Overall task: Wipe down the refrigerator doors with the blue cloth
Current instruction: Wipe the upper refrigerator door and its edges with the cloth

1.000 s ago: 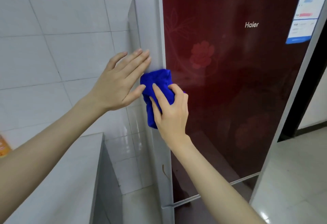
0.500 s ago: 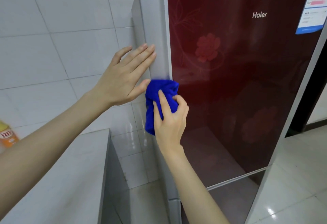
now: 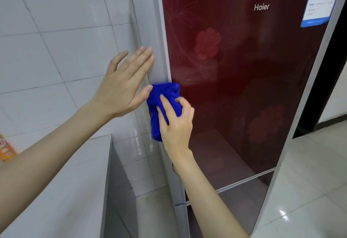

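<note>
The refrigerator's dark red upper door (image 3: 244, 80) with a flower pattern fills the right of the view; its grey side panel (image 3: 150, 31) runs down the middle. A bunched blue cloth (image 3: 165, 95) is pressed against the door's left edge, and my right hand (image 3: 176, 123) grips it from below. My left hand (image 3: 122, 87) lies flat and open on the grey side panel, its thumb touching the cloth. A lower door (image 3: 234, 205) starts beneath a silver seam.
A white tiled wall (image 3: 56, 50) stands at the left, with a grey counter (image 3: 65, 181) next to the fridge. An orange bottle (image 3: 5, 149) sits at the far left edge. A blue and white label (image 3: 319, 1) sticks to the door's top right. Glossy floor tiles (image 3: 309, 181) lie to the right.
The cloth and my right hand have slid down the door's left edge. My left hand has stayed flat on the side panel. The view has tipped downward a little.
</note>
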